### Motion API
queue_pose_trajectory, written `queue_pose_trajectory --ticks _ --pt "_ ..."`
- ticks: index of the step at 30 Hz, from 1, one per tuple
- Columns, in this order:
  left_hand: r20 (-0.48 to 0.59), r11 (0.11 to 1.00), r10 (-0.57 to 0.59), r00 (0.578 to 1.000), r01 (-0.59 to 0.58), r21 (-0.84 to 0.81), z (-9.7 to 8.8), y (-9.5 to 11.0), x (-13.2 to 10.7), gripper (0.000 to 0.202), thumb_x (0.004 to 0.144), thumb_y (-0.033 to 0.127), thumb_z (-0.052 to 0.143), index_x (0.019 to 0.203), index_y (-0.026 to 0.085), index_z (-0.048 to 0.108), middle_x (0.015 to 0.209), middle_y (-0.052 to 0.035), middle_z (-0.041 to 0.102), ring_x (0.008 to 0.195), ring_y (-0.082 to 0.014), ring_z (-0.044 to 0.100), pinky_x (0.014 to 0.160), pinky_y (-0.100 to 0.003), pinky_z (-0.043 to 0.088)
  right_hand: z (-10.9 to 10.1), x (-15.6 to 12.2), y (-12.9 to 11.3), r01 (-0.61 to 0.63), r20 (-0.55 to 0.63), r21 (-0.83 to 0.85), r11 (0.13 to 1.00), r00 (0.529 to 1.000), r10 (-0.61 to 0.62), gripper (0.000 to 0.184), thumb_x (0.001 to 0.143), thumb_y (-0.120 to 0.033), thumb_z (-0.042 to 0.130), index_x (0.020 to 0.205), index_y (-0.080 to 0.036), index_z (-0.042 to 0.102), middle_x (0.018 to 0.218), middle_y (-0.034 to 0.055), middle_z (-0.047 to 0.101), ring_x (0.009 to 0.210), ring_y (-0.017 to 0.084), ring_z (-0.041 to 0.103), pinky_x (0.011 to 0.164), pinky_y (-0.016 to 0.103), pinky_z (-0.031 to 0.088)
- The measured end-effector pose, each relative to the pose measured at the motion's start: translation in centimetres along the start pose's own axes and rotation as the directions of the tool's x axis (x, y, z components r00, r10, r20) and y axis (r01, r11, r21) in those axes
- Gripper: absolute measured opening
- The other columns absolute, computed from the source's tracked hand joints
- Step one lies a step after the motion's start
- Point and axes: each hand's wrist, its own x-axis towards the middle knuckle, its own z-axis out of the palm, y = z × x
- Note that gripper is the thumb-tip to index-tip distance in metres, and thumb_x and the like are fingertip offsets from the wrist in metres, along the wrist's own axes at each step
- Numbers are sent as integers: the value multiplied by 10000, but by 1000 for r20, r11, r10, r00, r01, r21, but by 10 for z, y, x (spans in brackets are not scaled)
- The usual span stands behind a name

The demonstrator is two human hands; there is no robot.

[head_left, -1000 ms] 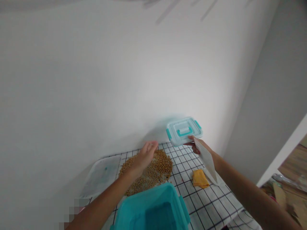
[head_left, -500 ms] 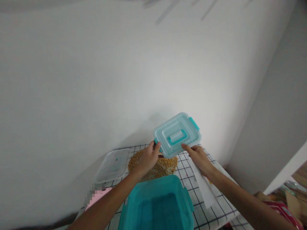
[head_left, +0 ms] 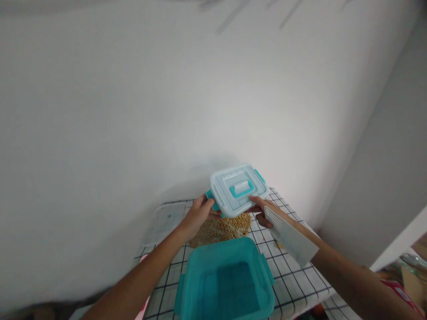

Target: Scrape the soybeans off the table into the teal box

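Note:
A pale storage box lid [head_left: 227,194] with a teal handle and teal side clips is held up and tilted between both hands. My left hand [head_left: 200,213] is closed on its left edge by a lowered clip. My right hand [head_left: 265,211] pinches the near right edge, thumb on top. A flat white piece with grooves [head_left: 292,238] extends back from the right hand across the forearm; how it is held is hidden. Below the lid lies a pile of yellowish beans [head_left: 222,229]. Nearer to me stands an open teal box [head_left: 191,271].
A clear shallow lid or tray [head_left: 167,218] lies at the back left. The table [head_left: 287,284] wears a white cloth with black grid lines and meets the wall [head_left: 167,98]. A pink object [head_left: 143,311] shows under my left forearm. Red packaging [head_left: 400,293] is at lower right.
The lid has come down slightly, moved left and tipped flatter, with its left clip now showing more. The white grooved piece has swung up in front of my right forearm.

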Motion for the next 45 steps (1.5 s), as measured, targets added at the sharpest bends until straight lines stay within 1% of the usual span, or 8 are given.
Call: queue_pose_trajectory --ticks 4,8,11,18,23,33,39,45 --pt "-83 979 163 983 -151 141 -1 7 -5 78 868 297 585 889 232 548 758 42 567 689 -140 605 610 -254 540 -5 -1 -9 20 162 12 1000 987 -21 473 822 -645 567 948 -205 685 937 123 767 343 24 270 337 213 151" --pt "-60 736 455 889 -337 587 -1 16 -9 76 871 259 583 871 247 508 693 54 547 666 -146 619 625 -253 484 -11 9 -7 71 253 62 995 964 -85 487 770 -638 648 1009 -216 695 1003 118 757 362 13 270 351 218 150" --pt "-3 638 497 868 -363 679 -6 24 -9 64 904 275 551 917 251 492 701 44 573 669 -162 649 627 -275 491 -12 19 -5 61 240 66 996 968 -76 422 832 -589 618 980 -200 691 1023 121 745 350 6 284 331 222 141" --pt "-167 835 428 888 -318 448 -36 30 1 117 914 324 558 876 230 500 818 38 617 649 -145 698 533 -240 541 -17 19 -6 55 166 39 998 984 -61 401 907 -568 485 881 -187 606 806 34 700 303 12 220 299 215 123" --pt "-262 913 342 903 -252 320 -69 36 4 140 870 335 608 869 209 547 867 39 622 735 -134 665 667 -277 599 -32 18 -22 74 54 33 997 996 -75 370 957 -538 314 885 -229 504 728 -39 591 350 36 113 354 215 174" --pt "-341 987 156 927 -131 97 -179 20 -28 294 834 413 686 1082 272 613 987 25 657 822 -152 653 692 -308 603 3 23 -45 -78 167 -18 997 983 80 405 1011 -430 191 776 -214 442 583 -72 334 435 82 45 423 219 166" --pt "-348 995 18 937 -50 -82 -234 2 -52 366 794 327 747 1147 300 651 975 15 714 792 -138 667 718 -289 604 38 38 -46 -219 379 -73 973 896 230 411 1001 -493 247 801 -212 471 547 -61 360 424 80 147 414 201 236" --pt "-366 989 -26 930 -29 -144 -241 -7 -58 362 762 316 779 1109 306 673 941 8 743 794 -153 688 730 -285 611 73 46 -52 -326 606 -168 930 710 358 499 860 -674 440 850 -187 550 524 -24 448 412 75 302 374 197 210"
